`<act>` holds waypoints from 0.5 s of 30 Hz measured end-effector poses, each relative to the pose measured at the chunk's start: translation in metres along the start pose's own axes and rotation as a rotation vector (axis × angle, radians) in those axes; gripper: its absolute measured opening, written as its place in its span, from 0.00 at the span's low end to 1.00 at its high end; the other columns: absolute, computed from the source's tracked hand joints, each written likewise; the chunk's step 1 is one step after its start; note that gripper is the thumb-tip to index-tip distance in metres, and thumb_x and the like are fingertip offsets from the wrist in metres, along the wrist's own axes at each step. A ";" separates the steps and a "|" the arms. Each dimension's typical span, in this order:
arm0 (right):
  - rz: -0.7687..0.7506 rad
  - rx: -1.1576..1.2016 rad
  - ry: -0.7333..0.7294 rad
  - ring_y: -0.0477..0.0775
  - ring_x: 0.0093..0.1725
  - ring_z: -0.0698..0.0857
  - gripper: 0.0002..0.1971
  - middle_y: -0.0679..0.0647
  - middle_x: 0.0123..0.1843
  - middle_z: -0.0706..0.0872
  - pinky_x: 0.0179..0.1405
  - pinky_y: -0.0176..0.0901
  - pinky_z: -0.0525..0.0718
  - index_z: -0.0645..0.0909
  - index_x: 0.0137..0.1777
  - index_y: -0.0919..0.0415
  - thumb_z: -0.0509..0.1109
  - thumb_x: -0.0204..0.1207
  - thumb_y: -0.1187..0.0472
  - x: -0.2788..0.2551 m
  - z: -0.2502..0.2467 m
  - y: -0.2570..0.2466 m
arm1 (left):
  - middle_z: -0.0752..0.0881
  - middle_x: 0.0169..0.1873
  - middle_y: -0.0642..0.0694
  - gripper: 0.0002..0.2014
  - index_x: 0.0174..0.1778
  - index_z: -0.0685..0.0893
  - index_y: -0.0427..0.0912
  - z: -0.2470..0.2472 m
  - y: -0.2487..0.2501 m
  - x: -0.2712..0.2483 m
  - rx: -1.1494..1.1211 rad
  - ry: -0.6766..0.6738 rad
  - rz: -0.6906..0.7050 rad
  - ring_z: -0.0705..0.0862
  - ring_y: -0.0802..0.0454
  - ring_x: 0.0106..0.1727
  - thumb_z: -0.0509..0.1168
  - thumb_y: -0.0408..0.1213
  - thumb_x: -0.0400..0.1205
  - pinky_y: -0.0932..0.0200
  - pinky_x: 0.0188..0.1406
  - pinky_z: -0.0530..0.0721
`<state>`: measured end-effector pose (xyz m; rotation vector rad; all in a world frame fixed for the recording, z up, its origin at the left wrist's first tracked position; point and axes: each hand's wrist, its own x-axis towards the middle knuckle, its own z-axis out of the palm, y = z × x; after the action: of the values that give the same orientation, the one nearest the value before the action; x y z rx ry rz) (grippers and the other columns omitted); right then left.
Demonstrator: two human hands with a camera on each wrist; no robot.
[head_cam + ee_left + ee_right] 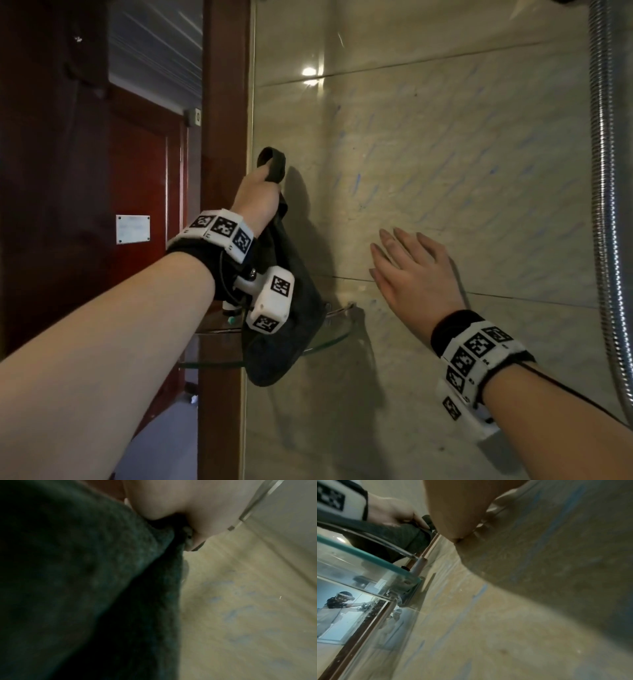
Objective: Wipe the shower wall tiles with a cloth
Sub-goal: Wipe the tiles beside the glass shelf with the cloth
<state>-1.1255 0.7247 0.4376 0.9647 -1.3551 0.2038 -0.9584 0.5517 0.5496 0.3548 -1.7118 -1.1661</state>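
While left fingers (263, 174) pinch limp dark cloth (284, 329), right fingers (394, 246) lie straight on glossy tile (479, 171).

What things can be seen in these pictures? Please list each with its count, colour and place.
cloth: one, dark grey, hanging from the left hand, over the shelf
wall tiles: several, beige with faint blue streaks, straight ahead
glass shelf: one, clear with green edge, low in the corner
shower hose: one, silver metal, far right
door frame: one, reddish-brown wood, left of the tiles
plaque: one, white, on the dark red door at left
wrist bands: two, black with white markers
left hand: grips the cloth's top
right hand: flat at the tiles, empty
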 end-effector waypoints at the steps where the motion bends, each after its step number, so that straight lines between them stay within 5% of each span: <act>1: 0.005 0.005 -0.003 0.58 0.69 0.79 0.15 0.58 0.67 0.83 0.67 0.56 0.71 0.85 0.60 0.59 0.63 0.80 0.54 -0.001 0.000 0.000 | 0.77 0.63 0.43 0.25 0.80 0.69 0.51 0.000 -0.003 0.001 0.036 -0.014 0.026 0.79 0.47 0.55 0.51 0.28 0.87 0.64 0.38 0.76; 7: 0.069 0.023 0.008 0.58 0.69 0.79 0.19 0.58 0.66 0.83 0.68 0.55 0.68 0.86 0.57 0.59 0.60 0.81 0.47 0.002 0.002 -0.008 | 0.80 0.63 0.41 0.26 0.81 0.69 0.48 0.003 -0.016 0.009 0.078 -0.061 0.082 0.81 0.47 0.55 0.52 0.27 0.86 0.58 0.47 0.82; 15: 0.142 0.001 0.094 0.61 0.67 0.81 0.17 0.59 0.63 0.85 0.71 0.57 0.67 0.87 0.53 0.61 0.63 0.81 0.50 0.002 0.009 -0.020 | 0.74 0.67 0.40 0.26 0.81 0.68 0.48 0.010 -0.019 0.021 0.107 -0.101 0.168 0.78 0.48 0.58 0.53 0.28 0.86 0.67 0.38 0.74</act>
<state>-1.1194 0.7056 0.4292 0.8493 -1.3377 0.3533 -0.9822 0.5328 0.5451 0.2153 -1.8591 -0.9870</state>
